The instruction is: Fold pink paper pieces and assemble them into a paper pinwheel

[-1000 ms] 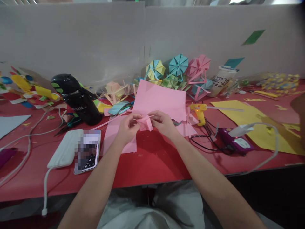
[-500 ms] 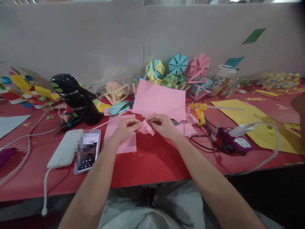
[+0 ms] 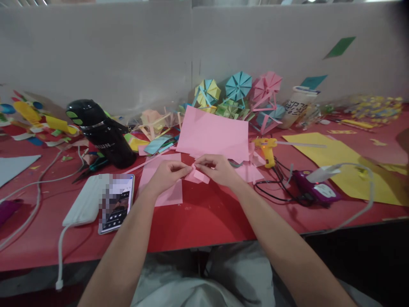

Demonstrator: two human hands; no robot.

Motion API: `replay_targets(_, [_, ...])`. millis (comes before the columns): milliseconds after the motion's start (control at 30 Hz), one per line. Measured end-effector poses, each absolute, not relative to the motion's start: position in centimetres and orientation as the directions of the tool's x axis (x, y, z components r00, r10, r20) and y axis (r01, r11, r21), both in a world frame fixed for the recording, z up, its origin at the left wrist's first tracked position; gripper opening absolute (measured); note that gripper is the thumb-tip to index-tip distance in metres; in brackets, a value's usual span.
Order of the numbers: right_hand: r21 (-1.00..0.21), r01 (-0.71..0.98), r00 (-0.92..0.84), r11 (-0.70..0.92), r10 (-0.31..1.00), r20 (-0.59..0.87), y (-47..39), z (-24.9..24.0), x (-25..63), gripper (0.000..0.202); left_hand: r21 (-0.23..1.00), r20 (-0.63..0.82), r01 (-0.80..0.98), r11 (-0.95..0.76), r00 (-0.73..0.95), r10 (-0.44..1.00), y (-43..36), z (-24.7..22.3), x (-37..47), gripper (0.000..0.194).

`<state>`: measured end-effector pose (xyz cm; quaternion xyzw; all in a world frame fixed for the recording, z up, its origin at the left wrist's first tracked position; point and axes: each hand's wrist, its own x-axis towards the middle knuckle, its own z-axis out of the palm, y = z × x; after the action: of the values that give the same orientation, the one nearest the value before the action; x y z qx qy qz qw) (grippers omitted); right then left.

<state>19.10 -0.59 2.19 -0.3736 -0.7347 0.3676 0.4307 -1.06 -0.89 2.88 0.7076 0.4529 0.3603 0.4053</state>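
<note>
Two bare hands meet near the centre of the frame in the head view, and the folded pink paper sits between their fingertips. The left hand comes in from the lower left, its thumb and forefinger pinching the left end of the piece. The right hand comes from the lower right, its fingertips closed on the upper part of the piece. A loose flap of the paper sticks out below the right fingertips, toward the lower right; its finer folds are too small to make out.

Beneath and beside the left hand, a flat pink sheet lies on the red surface. Just above the hands, a larger pink sheet stands tilted at the middle of the frame, partly covering some green folded paper behind it. Three paper wheels, yellow and blue, blue and pink, stand in a row at upper centre.

Right of the hands is a yellow glue gun, with a yellow sheet farther right and a purple power strip below. At left, a black bottle stands above a white case and a phone, which lie side by side.
</note>
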Motion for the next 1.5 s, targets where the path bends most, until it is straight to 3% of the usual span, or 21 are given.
replay_targets(333, [-0.886, 0.243, -0.415, 0.395, 0.868, 0.273, -0.6, 2.3, 19.2, 0.027, 0.856, 0.190, 0.398, -0.331, 0.354, 0.916, -1.2, 3.3, -0.7, 0.026])
replay_targets(667, [-0.846, 0.295, -0.343, 0.444, 0.876, 0.341, -0.8, 2.5, 19.0, 0.028, 0.901, 0.129, 0.334, -0.278, 0.404, 0.905, -0.8, 2.7, -1.1, 0.019])
replay_targets(800, [-0.851, 0.289, -0.319, 0.439, 0.882, 0.347, -0.6, 2.3, 19.1, 0.029, 0.897, 0.158, 0.338, -0.287, 0.360, 0.919, -0.9, 2.7, -0.9, 0.019])
replay_targets(1000, [-0.902, 0.217, -0.179, 0.372, 0.924, 0.338, 0.1, 1.4, 18.9, 0.033, 0.903, 0.317, 0.188, -0.387, 0.318, 0.894, -1.0, 2.6, -0.4, 0.018])
replay_targets(1267, [-0.895, 0.208, -0.049, 0.396, 0.918, 0.394, 0.0, 1.8, 18.8, 0.027, 0.881, 0.361, 0.300, -0.365, 0.071, 0.930, -0.6, 2.4, -0.4, 0.010])
replay_targets(1500, [-0.880, 0.248, -0.247, 0.405, 0.905, 0.347, -0.4, 2.1, 18.9, 0.018, 0.869, 0.373, 0.337, -0.361, 0.031, 0.927, -0.6, 2.6, -0.4, 0.007])
